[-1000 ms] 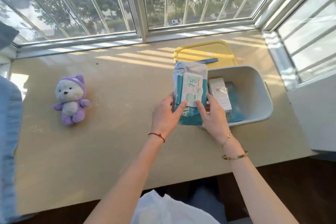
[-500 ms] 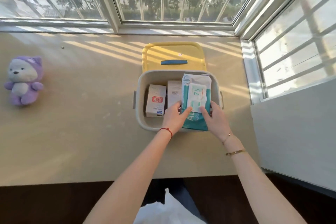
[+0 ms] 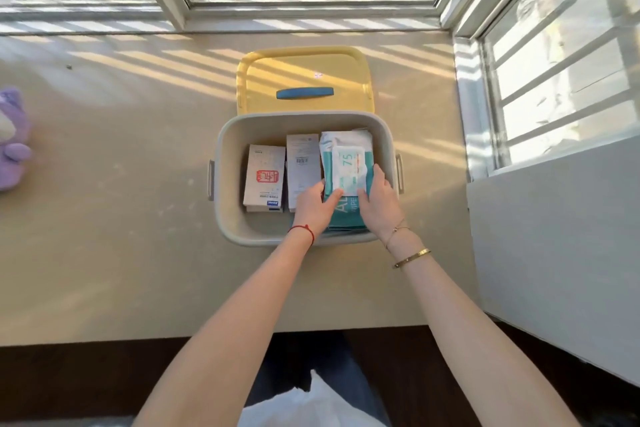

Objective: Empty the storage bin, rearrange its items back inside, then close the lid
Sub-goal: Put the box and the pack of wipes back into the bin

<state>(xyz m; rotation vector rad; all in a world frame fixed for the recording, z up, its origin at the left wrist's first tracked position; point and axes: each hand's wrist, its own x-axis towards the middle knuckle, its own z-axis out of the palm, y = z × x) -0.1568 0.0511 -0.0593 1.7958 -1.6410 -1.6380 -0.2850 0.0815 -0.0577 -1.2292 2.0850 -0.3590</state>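
A pale grey storage bin (image 3: 232, 218) stands on the beige counter, open at the top. Its yellow lid (image 3: 304, 76) with a blue handle lies flat just behind it. Inside the bin, a white box with a red mark (image 3: 265, 177) lies at the left and a taller white box (image 3: 303, 163) beside it. A teal and white wipes pack (image 3: 346, 163) fills the right side. My left hand (image 3: 317, 204) and my right hand (image 3: 379, 203) hold the pack by its near end, thumbs on top, down inside the bin.
A purple plush toy (image 3: 12, 139) sits at the far left edge of the counter. Window frames run along the back and right. A white wall panel (image 3: 554, 236) stands at the right. A white bag (image 3: 311, 406) lies below the counter's front edge.
The view swung right, centring the bin. Both hands have carried the wipes pack from above the bin's left rim down into its right side.
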